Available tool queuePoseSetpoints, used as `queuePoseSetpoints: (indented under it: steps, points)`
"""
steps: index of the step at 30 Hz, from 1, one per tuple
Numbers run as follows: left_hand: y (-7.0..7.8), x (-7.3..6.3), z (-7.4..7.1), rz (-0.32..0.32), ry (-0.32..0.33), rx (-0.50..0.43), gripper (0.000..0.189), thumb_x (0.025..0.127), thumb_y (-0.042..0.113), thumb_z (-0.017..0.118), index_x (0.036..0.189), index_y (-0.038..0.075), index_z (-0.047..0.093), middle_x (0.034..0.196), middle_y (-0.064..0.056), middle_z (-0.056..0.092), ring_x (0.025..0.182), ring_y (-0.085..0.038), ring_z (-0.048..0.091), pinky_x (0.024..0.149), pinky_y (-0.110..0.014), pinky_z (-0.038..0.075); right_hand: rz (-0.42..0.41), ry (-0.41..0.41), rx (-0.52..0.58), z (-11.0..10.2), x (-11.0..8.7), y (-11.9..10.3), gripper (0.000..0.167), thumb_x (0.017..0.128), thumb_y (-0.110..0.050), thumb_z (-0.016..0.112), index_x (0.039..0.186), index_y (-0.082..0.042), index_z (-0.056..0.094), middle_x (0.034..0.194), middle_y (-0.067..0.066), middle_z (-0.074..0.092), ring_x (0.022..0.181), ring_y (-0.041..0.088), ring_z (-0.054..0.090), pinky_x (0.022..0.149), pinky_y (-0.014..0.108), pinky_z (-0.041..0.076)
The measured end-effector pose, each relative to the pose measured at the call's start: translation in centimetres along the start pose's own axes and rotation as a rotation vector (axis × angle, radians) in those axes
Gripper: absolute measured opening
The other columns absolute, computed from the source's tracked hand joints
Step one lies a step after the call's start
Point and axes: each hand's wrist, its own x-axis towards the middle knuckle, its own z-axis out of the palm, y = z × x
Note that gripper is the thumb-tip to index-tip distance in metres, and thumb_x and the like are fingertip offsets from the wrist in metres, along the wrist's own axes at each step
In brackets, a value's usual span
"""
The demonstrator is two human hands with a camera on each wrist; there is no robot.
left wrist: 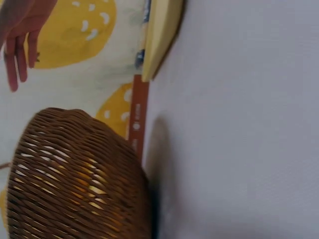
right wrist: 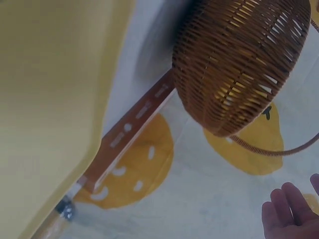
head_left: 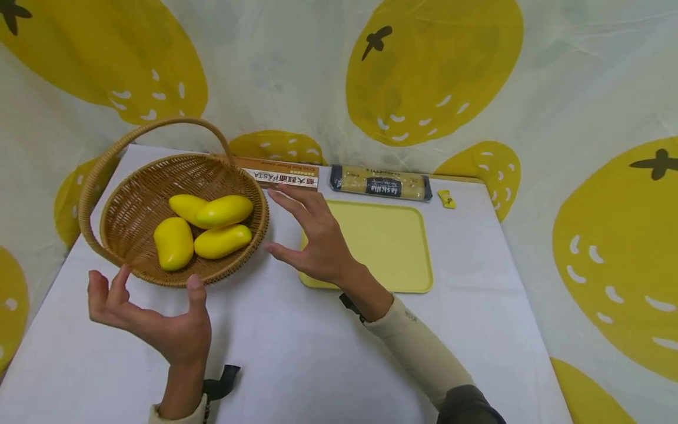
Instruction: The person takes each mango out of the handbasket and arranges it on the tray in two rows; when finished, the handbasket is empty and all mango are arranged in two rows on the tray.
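Basket: wicker, toward the left of the white table, four yellow mangoes inside
Left hand: thumb and fingers apart by the near rim, can't tell if it's touching tbh
Right hand: spread too, holding nothing, just right of the basket
Tray: yellow, right of the basket, pasta packet behind its far edge

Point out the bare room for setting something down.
The yellow tray is bare where it shows. So is the white tablecloth right of it, below the small packet, and between the sleeves. Crowded: back left, where the basket with mangoes crowds the pasta box.
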Motion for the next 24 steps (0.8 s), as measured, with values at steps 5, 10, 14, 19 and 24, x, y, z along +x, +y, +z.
queuePoseSetpoints:
  steps: [5,10,14,19,24]
  points:
    - [-1.4,-0.7,-0.1,-0.161,-0.08,-0.02,0.091,0.082,0.032,0.079,0.156,0.007,0.033,0.171,-0.008,0.017,0.16,-0.02,0.016,0.124,-0.044,0.014,0.002,-0.01,0.015,1.5,1.0,-0.4,0.082,0.083,-0.038,0.091,0.152,-0.01,0.057,0.156,0.014,0.055,0.145,0.025,0.049,0.122,0.035,0.039]
    - [-4.1,-1.0,-0.1,-0.253,-0.169,-0.078,0.093,0.085,0.02,0.078,0.161,0.009,0.026,0.173,-0.008,0.017,0.161,-0.021,0.016,0.128,-0.044,0.016,0.008,-0.033,0.037,3.0,1.7,-0.9,0.08,0.084,-0.039,0.09,0.152,-0.011,0.058,0.156,0.012,0.056,0.144,0.023,0.05,0.121,0.03,0.039]
    - [-5.6,-0.9,-0.1,-0.275,-0.21,-0.142,0.095,0.086,0.013,0.079,0.163,0.011,0.023,0.171,-0.007,0.022,0.157,-0.026,0.025,0.125,-0.045,0.028,0.02,-0.074,0.026,4.0,2.2,-1.4,0.079,0.086,-0.042,0.088,0.153,-0.014,0.057,0.156,0.01,0.057,0.14,0.021,0.052,0.12,0.027,0.038]
    - [-6.1,-0.9,0.1,-0.283,-0.228,-0.172,0.099,0.086,0.013,0.079,0.164,0.015,0.02,0.17,-0.006,0.022,0.153,-0.029,0.034,0.12,-0.048,0.037,0.056,-0.112,0.032,5.0,2.5,-1.6,0.079,0.087,-0.043,0.087,0.154,-0.017,0.056,0.157,0.009,0.056,0.14,0.02,0.052,0.118,0.026,0.039]
    - [-5.3,-1.0,0.1,-0.28,-0.237,-0.162,0.099,0.085,0.012,0.079,0.164,0.014,0.019,0.171,-0.006,0.02,0.154,-0.03,0.033,0.122,-0.048,0.037,0.088,-0.143,0.047,5.8,2.9,-1.7,0.08,0.086,-0.046,0.087,0.154,-0.018,0.056,0.157,0.008,0.055,0.139,0.019,0.052,0.117,0.024,0.04]
